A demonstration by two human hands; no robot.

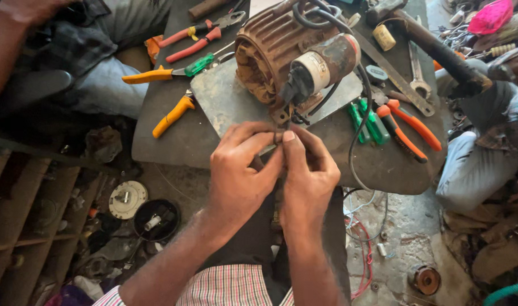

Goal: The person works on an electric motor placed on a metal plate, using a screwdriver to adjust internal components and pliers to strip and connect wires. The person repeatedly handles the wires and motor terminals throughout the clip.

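Orange pliers (409, 129) lie at three o'clock of our left hand (239, 170) and right hand (310, 173), fingertips pinched on a wire (277, 133), seemingly running upright toward the rusty motor (281, 54).

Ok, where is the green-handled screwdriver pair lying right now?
In the head view the green-handled screwdrivers lie on the dark work table, right of the rusty motor and just left of the orange-handled pliers, beyond the right hand.

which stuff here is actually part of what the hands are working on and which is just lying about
In hand: left hand and right hand pinching the wires that hang from the rusty motor stator, with its capacitor.

Lying about: orange-handled pliers, green screwdrivers, red-handled pliers, spanner.
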